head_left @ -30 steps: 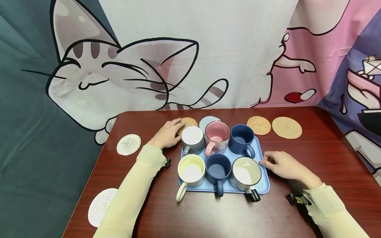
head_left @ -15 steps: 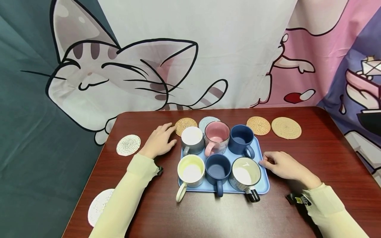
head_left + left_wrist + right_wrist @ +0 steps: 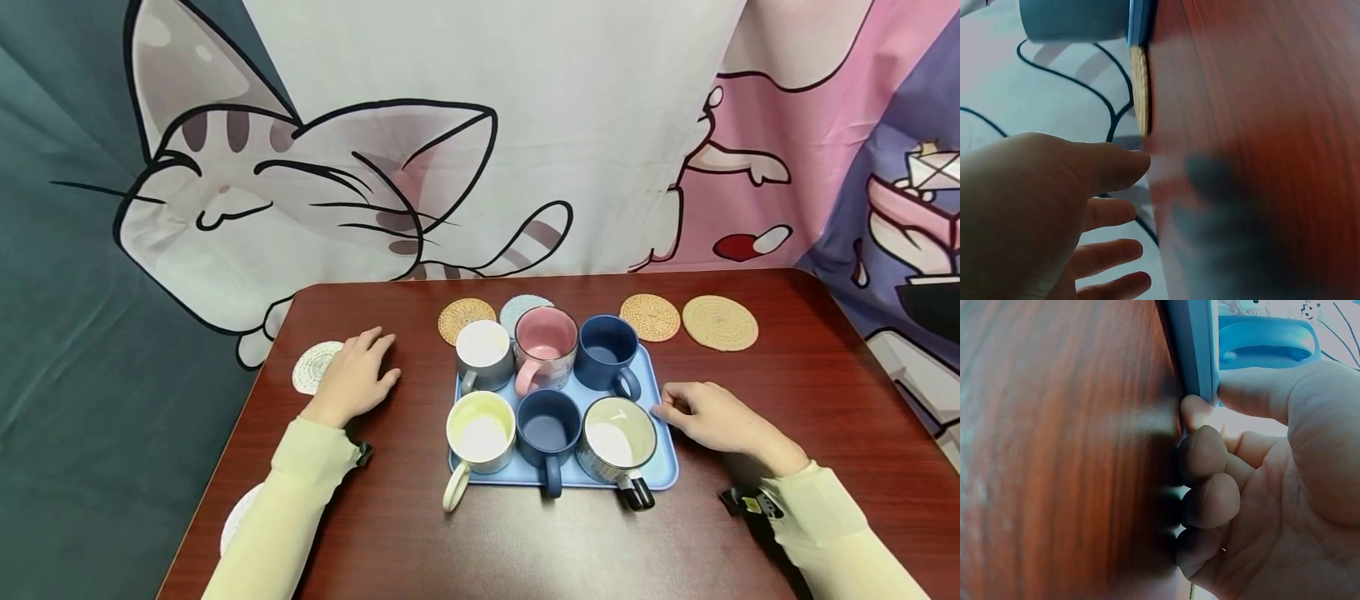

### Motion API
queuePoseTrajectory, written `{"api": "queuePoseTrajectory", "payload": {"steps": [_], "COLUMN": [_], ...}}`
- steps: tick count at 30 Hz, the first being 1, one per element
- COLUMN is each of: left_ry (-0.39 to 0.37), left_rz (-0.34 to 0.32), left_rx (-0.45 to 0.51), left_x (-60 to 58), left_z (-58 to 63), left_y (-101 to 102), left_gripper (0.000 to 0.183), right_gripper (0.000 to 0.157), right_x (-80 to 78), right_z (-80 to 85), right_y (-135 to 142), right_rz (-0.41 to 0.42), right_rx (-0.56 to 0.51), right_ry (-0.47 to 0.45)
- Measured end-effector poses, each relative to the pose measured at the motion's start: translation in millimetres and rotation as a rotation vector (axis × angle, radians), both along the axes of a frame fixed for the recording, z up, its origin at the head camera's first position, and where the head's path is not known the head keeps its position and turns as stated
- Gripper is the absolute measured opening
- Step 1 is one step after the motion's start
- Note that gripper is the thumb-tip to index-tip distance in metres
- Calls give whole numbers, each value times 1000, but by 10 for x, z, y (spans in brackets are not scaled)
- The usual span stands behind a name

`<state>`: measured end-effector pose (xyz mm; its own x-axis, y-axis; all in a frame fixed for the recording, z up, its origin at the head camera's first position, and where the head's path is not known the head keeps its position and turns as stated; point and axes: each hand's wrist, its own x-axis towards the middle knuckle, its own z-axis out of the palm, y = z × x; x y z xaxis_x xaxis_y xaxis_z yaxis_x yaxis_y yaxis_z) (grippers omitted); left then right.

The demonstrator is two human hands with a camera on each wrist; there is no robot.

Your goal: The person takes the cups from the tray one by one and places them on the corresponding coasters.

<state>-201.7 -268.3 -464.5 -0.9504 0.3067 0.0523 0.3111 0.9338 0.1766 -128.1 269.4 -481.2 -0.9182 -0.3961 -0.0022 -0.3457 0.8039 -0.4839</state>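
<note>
A light blue tray (image 3: 667,467) stands on the table with several mugs in two rows. In the back row are a grey mug with a white inside (image 3: 480,375), a pink mug (image 3: 558,367) and a dark blue mug (image 3: 596,367). The front row has a yellow-lined mug (image 3: 480,467), another dark blue mug (image 3: 536,450) and a cream-lined mug with a black handle (image 3: 596,454). My right hand (image 3: 723,421) pinches the tray's right edge between thumb and curled forefinger. Fingers spread, my left hand (image 3: 352,375) hangs over the table, holding nothing, partly covering a white woven coaster (image 3: 309,369).
Behind the tray lie a tan coaster (image 3: 461,318), a pale blue coaster (image 3: 521,308) and two straw-coloured coasters, one a smaller round (image 3: 650,317), one a larger oval (image 3: 720,323). Another white coaster (image 3: 236,521) shows beside the left sleeve. A patterned curtain (image 3: 600,125) hangs behind the table.
My left hand has moved left, away from the tan coaster and grey mug, to beside the left white coaster. My right hand stays at the tray's edge; the mugs have not moved.
</note>
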Motion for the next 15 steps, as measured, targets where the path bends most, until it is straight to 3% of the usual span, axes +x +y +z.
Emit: {"api": "queuePoseTrajectory", "payload": {"steps": [15], "left_ry": [-17], "left_rz": [102], "left_rx": [-36], "left_x": [296], "left_z": [-43], "left_y": [-491], "left_gripper": [58], "right_gripper": [36], "right_x": [-8], "right_z": [-8], "right_y": [12], "right_rz": [-4], "right_rx": [13], "right_ry": [-7]}}
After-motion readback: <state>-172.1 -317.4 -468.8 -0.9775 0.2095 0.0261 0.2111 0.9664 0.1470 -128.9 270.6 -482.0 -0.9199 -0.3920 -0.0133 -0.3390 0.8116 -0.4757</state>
